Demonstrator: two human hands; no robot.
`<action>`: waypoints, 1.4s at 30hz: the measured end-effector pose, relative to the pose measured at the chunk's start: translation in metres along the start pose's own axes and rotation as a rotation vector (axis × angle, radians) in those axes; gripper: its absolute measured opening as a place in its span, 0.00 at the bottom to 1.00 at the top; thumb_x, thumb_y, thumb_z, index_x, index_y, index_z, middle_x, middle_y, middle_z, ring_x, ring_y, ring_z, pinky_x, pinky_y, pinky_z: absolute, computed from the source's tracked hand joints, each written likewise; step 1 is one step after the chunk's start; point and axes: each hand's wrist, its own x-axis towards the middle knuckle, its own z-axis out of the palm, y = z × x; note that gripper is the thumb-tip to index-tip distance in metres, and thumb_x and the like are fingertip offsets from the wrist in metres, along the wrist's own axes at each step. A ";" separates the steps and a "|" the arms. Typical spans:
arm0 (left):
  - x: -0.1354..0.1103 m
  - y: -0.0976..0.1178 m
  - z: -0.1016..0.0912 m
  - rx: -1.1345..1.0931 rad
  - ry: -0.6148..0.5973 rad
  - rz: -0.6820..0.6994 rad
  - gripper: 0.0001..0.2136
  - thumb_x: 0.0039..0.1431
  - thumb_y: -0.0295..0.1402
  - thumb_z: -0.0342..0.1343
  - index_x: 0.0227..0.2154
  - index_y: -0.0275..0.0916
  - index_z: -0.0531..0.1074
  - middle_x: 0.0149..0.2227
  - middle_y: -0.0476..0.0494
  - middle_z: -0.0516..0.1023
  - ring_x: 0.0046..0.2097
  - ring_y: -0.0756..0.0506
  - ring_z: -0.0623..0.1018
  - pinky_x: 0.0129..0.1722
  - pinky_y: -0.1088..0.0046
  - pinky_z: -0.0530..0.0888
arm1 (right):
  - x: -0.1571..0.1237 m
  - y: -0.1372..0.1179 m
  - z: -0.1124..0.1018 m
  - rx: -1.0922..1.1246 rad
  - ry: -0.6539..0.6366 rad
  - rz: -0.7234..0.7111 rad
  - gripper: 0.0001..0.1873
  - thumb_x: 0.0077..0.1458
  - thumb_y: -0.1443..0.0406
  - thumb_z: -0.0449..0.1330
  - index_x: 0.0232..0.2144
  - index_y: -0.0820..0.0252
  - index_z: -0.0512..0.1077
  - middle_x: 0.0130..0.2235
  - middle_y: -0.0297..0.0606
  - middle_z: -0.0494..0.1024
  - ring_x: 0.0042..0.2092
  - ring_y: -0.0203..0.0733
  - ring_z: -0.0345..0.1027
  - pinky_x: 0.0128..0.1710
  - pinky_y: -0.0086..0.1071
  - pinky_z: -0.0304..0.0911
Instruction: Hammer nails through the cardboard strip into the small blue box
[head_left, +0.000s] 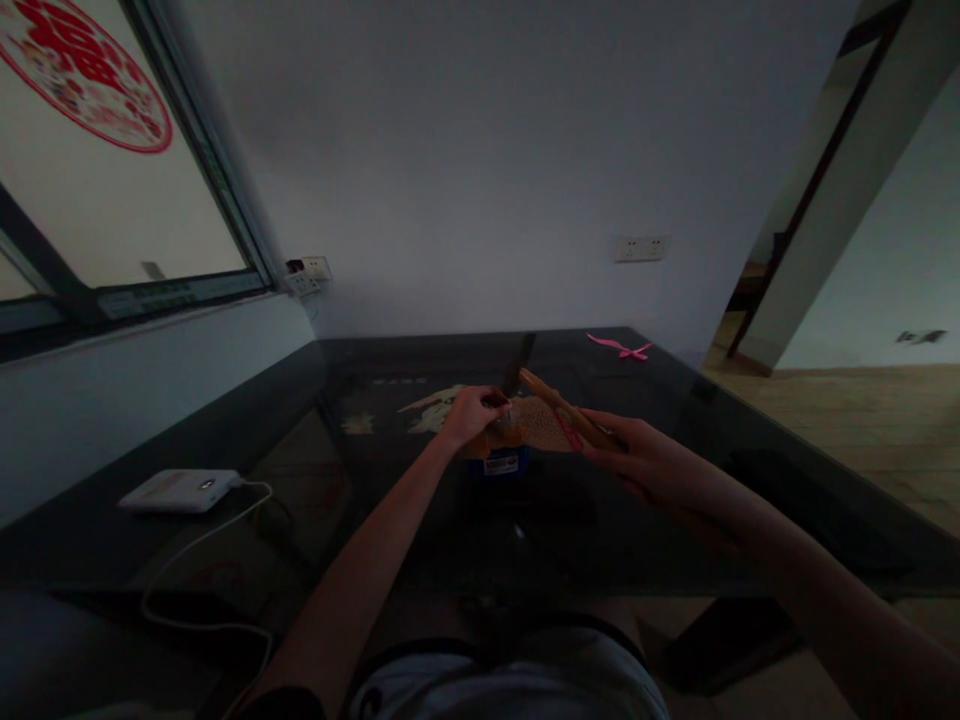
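Within right hand point(637, 452), brown stick point(559, 405), tip near left hand point(472, 412)

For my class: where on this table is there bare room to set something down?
Room shows on the dark tabletop between the right hand and pink item, and behind the white device, towards the back-left corner. Crowded: the centre, around the left hand, tan piece and blue box; front left, the cable. Near right is too dark to judge.

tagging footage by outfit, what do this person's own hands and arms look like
The left hand and right hand show no gloves, and no watch is visible. Both forearms look bare; a black sleeve edge or band shows around the left arm.
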 end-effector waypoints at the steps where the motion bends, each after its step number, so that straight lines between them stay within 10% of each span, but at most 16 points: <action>1: 0.000 0.000 0.000 0.015 -0.004 -0.004 0.07 0.50 0.31 0.58 0.30 0.33 0.76 0.31 0.43 0.79 0.33 0.47 0.77 0.37 0.72 0.72 | -0.001 -0.001 -0.001 -0.013 0.003 -0.002 0.27 0.56 0.59 0.53 0.56 0.62 0.58 0.20 0.24 0.62 0.15 0.26 0.54 0.12 0.20 0.52; 42: 0.001 0.001 0.001 0.073 -0.060 -0.080 0.09 0.48 0.33 0.60 0.31 0.34 0.78 0.31 0.43 0.80 0.32 0.47 0.76 0.35 0.73 0.71 | 0.003 -0.012 -0.015 -0.155 -0.047 0.005 0.22 0.57 0.60 0.52 0.53 0.62 0.62 0.20 0.26 0.61 0.16 0.27 0.56 0.11 0.19 0.53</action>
